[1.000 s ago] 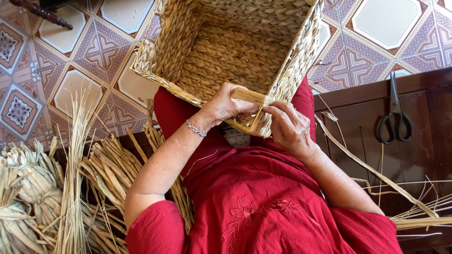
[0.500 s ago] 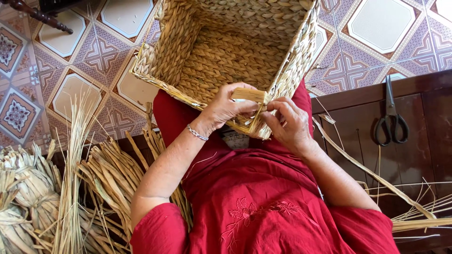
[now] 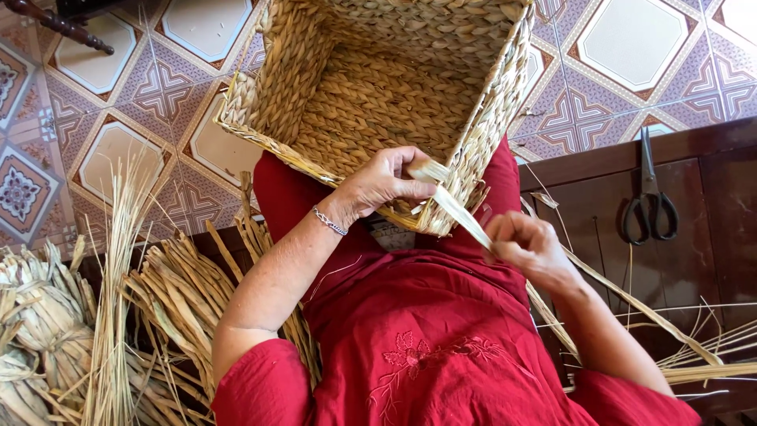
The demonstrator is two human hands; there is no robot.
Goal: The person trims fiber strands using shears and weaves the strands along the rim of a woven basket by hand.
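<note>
Far left, 9 o'clock: bundles of dried pale straw reeds [image 3: 47, 331] lie tied and loose, coarse and fibrous, with flatter tan split leaves [image 3: 181, 292] fanned just beside them. The floor is glossy patterned ceramic tile [image 3: 118, 150] in cream, maroon and blue.

Top centre, 12 o'clock: the square woven rush basket [image 3: 378, 87] rests on the person's lap against the red embroidered dress [image 3: 426, 347]. Thick braided weave, rough, golden-tan; its near rim sits at frame centre.

Left hand [image 3: 382, 183], silver chain bracelet [image 3: 329, 222] at the wrist, fingers curled shut, pinching the rim end of 1 flat pale rush strip [image 3: 453, 209].

Right hand [image 3: 527, 244] at 3 o'clock of centre, fist closed around the same strip, which runs taut and diagonal between both hands.

Right, 3 o'clock: black-handled steel scissors [image 3: 649, 197] lie shut on the dark wooden bench [image 3: 710, 237]; long loose rush strands [image 3: 694, 355] trail off toward 4 o'clock.

Delta vs 0.5 s ago: right hand has pulled off the rim, down and right, now apart from the basket; strip drawn out longer. Left hand still pinned at the rim. Basket and scissors unchanged.
</note>
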